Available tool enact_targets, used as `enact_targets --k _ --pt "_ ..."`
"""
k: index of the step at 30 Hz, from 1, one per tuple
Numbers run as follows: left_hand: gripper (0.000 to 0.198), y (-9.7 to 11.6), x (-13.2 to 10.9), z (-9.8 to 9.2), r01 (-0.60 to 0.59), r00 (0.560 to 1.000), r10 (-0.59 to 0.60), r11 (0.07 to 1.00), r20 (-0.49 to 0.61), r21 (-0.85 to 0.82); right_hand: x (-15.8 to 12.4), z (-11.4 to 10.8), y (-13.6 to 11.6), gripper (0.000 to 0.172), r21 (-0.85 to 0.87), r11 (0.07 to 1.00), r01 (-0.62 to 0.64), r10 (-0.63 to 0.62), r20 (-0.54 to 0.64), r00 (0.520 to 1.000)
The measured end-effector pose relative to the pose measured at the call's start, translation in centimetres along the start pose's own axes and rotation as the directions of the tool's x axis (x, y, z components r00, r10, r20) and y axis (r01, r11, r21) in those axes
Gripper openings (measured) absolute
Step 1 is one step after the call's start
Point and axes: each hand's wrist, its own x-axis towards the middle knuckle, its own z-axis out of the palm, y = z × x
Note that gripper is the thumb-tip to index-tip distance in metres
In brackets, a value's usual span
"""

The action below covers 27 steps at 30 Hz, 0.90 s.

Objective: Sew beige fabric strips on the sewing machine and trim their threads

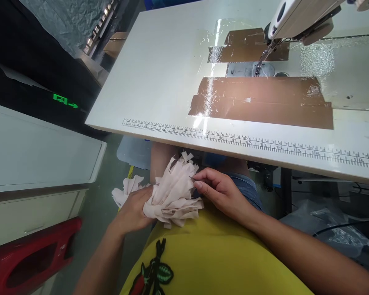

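Observation:
A bunch of pale pink fabric strips point(172, 192) is held over my lap, below the table's front edge. My left hand point(137, 209) wraps round the bunch at its gathered middle, and some strips stick out past it on the left. The strips' loose ends fan out up and to the right. At the right side of the bunch, my right hand point(218, 188) is closed in a pinch between thumb and forefinger. Its fingertips touch the edge of a strip; a small dark tip shows there, too fine to name.
A white sewing table point(153, 73) with a printed ruler along its front edge stands ahead. The sewing machine point(301, 20) is at the upper right, with brown tape point(264, 100) around its needle plate. A red stool point(33, 254) lies at the lower left, beside pale cabinets point(39, 151).

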Motion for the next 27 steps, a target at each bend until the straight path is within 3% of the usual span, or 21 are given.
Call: enact_targets --k 10,18,27 --pt "0.025 -0.2 -0.3 0.1 0.039 0.999 -0.039 0.999 0.007 -0.016 -0.5 -0.6 0.5 0.019 -0.028 1.0 -0.008 0.006 -0.074 0.997" --pt "0.029 -0.8 -0.7 0.4 0.137 0.99 -0.133 0.988 0.046 -0.074 -1.4 -0.7 0.4 0.019 -0.136 0.991 0.019 -0.008 0.083 0.996" --pt "0.025 -0.4 -0.3 0.2 0.091 0.996 -0.09 0.994 0.025 -0.056 -0.9 0.0 0.4 0.019 -0.035 0.999 0.02 -0.018 0.039 0.999"
